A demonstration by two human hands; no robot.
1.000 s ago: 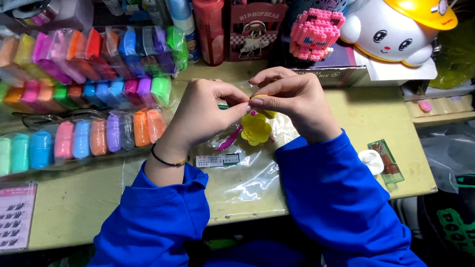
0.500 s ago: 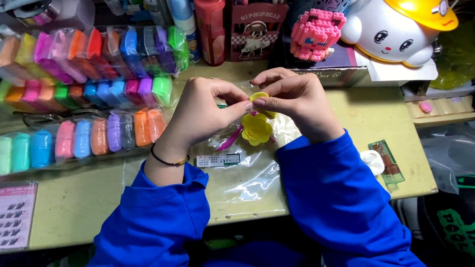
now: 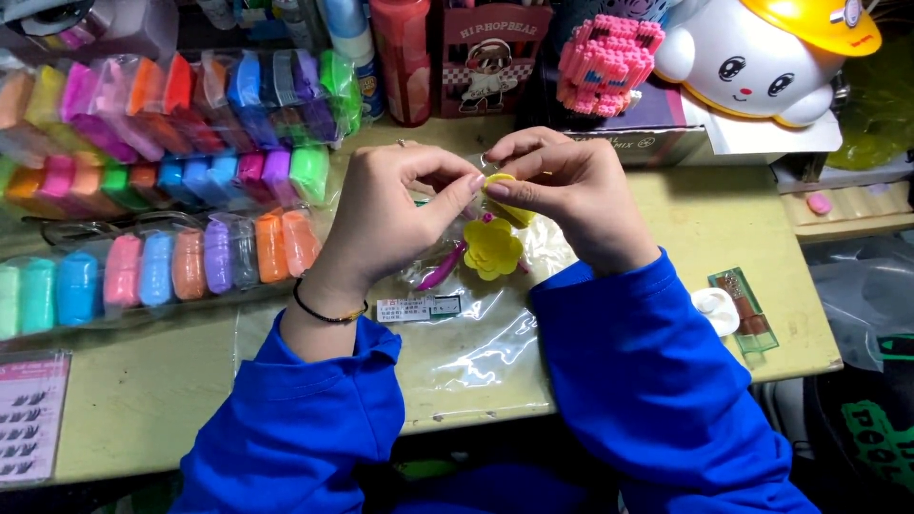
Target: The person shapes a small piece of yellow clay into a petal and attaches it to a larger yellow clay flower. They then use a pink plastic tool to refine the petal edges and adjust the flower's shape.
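My left hand (image 3: 386,214) and my right hand (image 3: 571,195) meet over the desk, both pinching a small yellow piece of clay (image 3: 505,197) between thumbs and fingertips. Just below it lies a yellow clay flower (image 3: 493,248) on a clear plastic bag (image 3: 466,347), with a pink-purple clay strip (image 3: 441,270) beside it. A black band circles my left wrist. Blue sleeves cover both forearms.
Packs of many-coloured clay (image 3: 171,257) lie at the left in clear wrappers, with more stacked behind (image 3: 190,105). At the back stand a red bottle (image 3: 400,57), a pink bead figure (image 3: 609,62) and a white round-faced toy lamp (image 3: 752,57). A small white lump (image 3: 714,309) sits at the right.
My fingers have worked the yellow piece: it now shows larger between both hands. The hands have stayed in the same place above the flower.
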